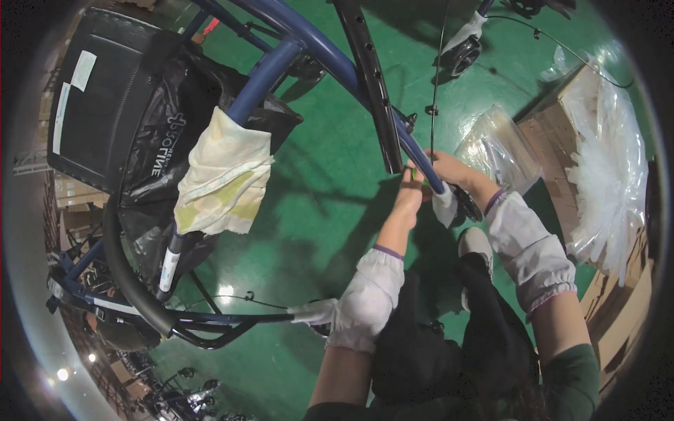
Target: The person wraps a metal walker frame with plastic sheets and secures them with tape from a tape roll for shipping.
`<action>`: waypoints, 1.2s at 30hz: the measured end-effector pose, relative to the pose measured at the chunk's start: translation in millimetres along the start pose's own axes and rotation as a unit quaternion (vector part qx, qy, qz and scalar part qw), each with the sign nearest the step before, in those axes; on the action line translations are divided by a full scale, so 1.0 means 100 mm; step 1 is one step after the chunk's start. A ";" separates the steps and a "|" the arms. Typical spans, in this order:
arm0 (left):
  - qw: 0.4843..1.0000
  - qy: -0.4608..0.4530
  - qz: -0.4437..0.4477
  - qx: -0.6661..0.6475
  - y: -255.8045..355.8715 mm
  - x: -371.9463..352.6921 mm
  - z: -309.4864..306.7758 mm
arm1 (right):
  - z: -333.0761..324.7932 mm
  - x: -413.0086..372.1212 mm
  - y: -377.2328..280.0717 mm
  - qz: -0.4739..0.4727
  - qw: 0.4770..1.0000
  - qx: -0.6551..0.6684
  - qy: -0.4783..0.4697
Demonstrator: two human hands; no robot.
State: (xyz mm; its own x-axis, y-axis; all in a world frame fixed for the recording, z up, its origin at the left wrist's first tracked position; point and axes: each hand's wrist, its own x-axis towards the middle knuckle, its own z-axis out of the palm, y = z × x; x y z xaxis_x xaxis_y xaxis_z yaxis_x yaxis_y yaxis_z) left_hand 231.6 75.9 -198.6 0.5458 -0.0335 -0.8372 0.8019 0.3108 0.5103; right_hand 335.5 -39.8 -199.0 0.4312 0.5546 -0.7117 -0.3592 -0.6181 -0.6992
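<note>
My left hand [408, 191] reaches up beside the lower end of a blue frame tube [425, 163], its fingers closed near a small green bit [414, 174]. What it pinches is too small to make out. On the other side of the tube, my right hand [455, 170] has its fingers curled against it, partly hidden behind it. A thin black cable [433, 105] runs down to that hand. Below the hands are a white wrap [444, 208] on the tube end and a dark wheel [467, 203]. A black tube with holes [372, 81] ends just above my left hand.
A cloth [225, 175] is wrapped round another frame tube. Left of it hang a black bag [158, 140] and a curved black bar [126, 259]. Cardboard boxes [551, 133] with clear plastic bags [607, 161] stand at right. Another wheel [465, 56] is on the green floor [302, 203].
</note>
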 end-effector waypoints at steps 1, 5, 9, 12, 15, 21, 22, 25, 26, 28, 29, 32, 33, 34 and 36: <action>0.999 0.015 0.024 -0.022 0.03 -0.03 0.03 | 0.03 -0.01 0.04 -0.019 1.000 -0.002 0.016; 0.990 0.039 0.069 -0.118 0.07 -0.07 -0.08 | 0.06 -0.18 0.00 -0.072 0.994 -0.045 0.071; 0.976 0.037 0.070 -0.202 -0.18 -0.25 -0.30 | 0.09 -0.72 -0.01 -0.091 0.969 -0.061 0.223; 0.971 0.011 0.026 -0.238 -0.34 -0.61 -0.24 | 0.18 -1.18 0.09 -0.133 0.962 -0.101 0.214; 0.977 -0.071 0.000 -0.200 -0.52 -0.77 0.02 | 0.34 -1.48 0.23 -0.170 0.952 -0.212 0.139; 0.986 -0.093 0.020 -0.138 -0.42 -0.86 0.52 | 0.29 -1.45 0.30 -0.231 0.907 -0.295 0.191; 0.988 -0.101 0.037 -0.109 -0.38 -0.90 0.53 | 0.20 -1.41 0.28 -0.220 0.906 -0.307 0.192; 0.994 -0.047 0.099 -0.030 -0.41 -0.88 0.50 | 0.03 -1.28 0.23 -0.204 0.896 -0.348 0.186; 0.990 0.017 0.141 0.006 -0.44 -0.80 0.48 | -0.03 -1.22 0.20 -0.206 0.886 -0.374 0.181; 0.973 0.088 0.192 0.090 -0.45 -0.70 0.43 | -0.12 -1.10 0.20 -0.230 0.864 -0.417 0.163; 0.954 0.127 0.222 0.155 -0.44 -0.65 0.40 | -0.18 -1.03 0.21 -0.253 0.845 -0.447 0.148; 0.923 0.194 0.245 0.224 -0.41 -0.50 0.44 | -0.22 -0.92 0.18 -0.298 0.802 -0.502 0.129; 0.918 0.205 0.249 0.232 -0.40 -0.44 0.46 | -0.24 -0.87 0.18 -0.306 0.792 -0.513 0.128; 0.911 0.221 0.249 0.243 -0.40 -0.39 0.45 | -0.27 -0.81 0.20 -0.309 0.795 -0.505 0.132; 0.901 0.243 0.249 0.259 -0.41 -0.30 0.47 | -0.34 -0.69 0.29 -0.312 0.799 -0.495 0.138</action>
State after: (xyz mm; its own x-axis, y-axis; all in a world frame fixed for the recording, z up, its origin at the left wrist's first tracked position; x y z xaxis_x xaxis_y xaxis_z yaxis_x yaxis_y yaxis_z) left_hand 193.4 19.0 -185.2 0.7992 0.4468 -0.4022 0.5617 -0.3165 0.7644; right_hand 323.4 -114.9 -168.1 0.4857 0.8673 -0.1089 0.7686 -0.4831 -0.4193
